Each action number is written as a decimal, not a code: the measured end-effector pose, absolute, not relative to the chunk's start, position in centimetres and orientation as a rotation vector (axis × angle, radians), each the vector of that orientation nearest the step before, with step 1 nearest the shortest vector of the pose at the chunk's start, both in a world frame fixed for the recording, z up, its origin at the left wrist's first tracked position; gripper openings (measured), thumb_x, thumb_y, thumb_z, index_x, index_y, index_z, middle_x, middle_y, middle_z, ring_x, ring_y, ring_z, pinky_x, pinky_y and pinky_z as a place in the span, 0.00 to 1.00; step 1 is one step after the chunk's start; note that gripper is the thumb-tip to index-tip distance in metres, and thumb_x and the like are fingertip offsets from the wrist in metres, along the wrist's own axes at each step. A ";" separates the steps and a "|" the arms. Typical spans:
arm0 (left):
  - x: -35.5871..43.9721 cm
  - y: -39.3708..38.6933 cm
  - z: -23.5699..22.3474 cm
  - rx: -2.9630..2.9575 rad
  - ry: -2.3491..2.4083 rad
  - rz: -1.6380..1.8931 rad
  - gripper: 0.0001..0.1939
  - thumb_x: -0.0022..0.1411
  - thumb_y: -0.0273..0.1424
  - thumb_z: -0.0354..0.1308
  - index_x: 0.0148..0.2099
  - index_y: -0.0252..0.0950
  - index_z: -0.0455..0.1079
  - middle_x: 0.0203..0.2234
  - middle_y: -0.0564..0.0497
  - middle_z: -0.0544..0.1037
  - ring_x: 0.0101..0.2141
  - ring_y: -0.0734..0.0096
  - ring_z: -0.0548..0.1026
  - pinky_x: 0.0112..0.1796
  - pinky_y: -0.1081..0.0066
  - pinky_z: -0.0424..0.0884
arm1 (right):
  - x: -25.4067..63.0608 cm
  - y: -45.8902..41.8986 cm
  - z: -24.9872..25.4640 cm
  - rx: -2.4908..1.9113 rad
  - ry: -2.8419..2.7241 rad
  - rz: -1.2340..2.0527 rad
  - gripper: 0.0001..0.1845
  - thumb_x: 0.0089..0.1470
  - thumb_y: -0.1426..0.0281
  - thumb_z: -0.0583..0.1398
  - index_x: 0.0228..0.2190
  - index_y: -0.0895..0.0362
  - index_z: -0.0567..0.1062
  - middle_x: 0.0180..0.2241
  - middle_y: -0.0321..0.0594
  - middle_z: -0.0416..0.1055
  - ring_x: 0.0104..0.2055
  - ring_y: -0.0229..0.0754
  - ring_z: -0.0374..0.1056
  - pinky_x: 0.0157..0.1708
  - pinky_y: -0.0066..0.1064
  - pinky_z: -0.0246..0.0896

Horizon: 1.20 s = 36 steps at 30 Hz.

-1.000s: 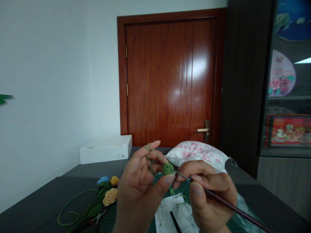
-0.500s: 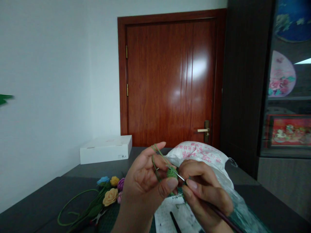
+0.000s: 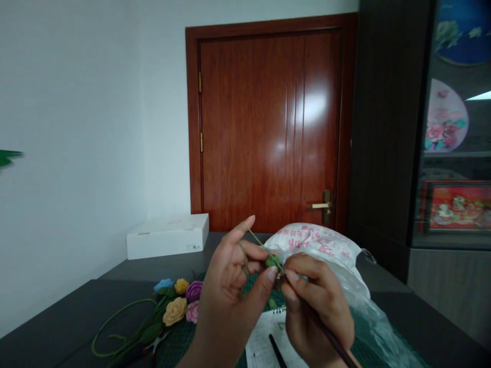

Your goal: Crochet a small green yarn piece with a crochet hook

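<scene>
Between the thumb and fingers of my left hand (image 3: 233, 286) is a small piece of green crochet (image 3: 272, 262). Green yarn (image 3: 253, 236) loops round the raised left index finger and runs down to the piece. My right hand (image 3: 320, 301) grips a crochet hook (image 3: 333, 341) with a dark handle, its metal tip at the edge of the crochet and mostly covered by fingers. Both hands are close together above a notebook page (image 3: 264, 337) with a black pen (image 3: 276, 350) lying on it.
Crocheted flowers (image 3: 175, 311) with green stems lie at left, beside pliers (image 3: 154, 343). A white box (image 3: 168, 237) stands at the back left. A white plastic bag (image 3: 314, 240) slumps behind my right hand. A green cutting mat (image 3: 178, 341) lies under the hands.
My right hand has shifted slightly left and closer to the crochet, so less of the hook's shaft shows. My left hand has moved a little up and right, its index finger raised higher.
</scene>
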<state>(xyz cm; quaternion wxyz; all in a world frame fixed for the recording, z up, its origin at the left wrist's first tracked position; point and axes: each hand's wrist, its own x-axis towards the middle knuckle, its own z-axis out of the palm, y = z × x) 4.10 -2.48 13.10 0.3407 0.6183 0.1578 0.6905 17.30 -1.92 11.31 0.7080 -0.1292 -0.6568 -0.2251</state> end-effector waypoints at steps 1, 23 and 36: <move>4.1 -2.5 13.1 1.608 0.420 1.808 0.33 0.60 0.25 0.68 0.65 0.40 0.65 0.34 0.53 0.78 0.35 0.70 0.79 0.41 0.72 0.78 | 17.4 -2.0 11.3 -0.275 -1.450 -0.497 0.12 0.61 0.80 0.58 0.43 0.54 0.73 0.31 0.38 0.73 0.29 0.40 0.72 0.28 0.32 0.72; 3.0 -2.1 13.8 1.536 0.302 1.492 0.26 0.63 0.24 0.65 0.62 0.34 0.66 0.36 0.48 0.80 0.31 0.68 0.79 0.31 0.69 0.76 | 17.1 -1.7 13.1 -0.117 -1.152 1.016 0.13 0.66 0.65 0.60 0.29 0.54 0.66 0.23 0.29 0.66 0.20 0.31 0.59 0.24 0.25 0.60; 3.8 -2.4 13.5 1.235 0.229 1.325 0.27 0.55 0.26 0.72 0.57 0.34 0.74 0.32 0.51 0.79 0.29 0.74 0.78 0.32 0.74 0.75 | 17.8 -1.1 10.9 -0.234 -1.442 -0.304 0.12 0.57 0.80 0.60 0.38 0.52 0.75 0.25 0.34 0.72 0.25 0.39 0.67 0.27 0.34 0.65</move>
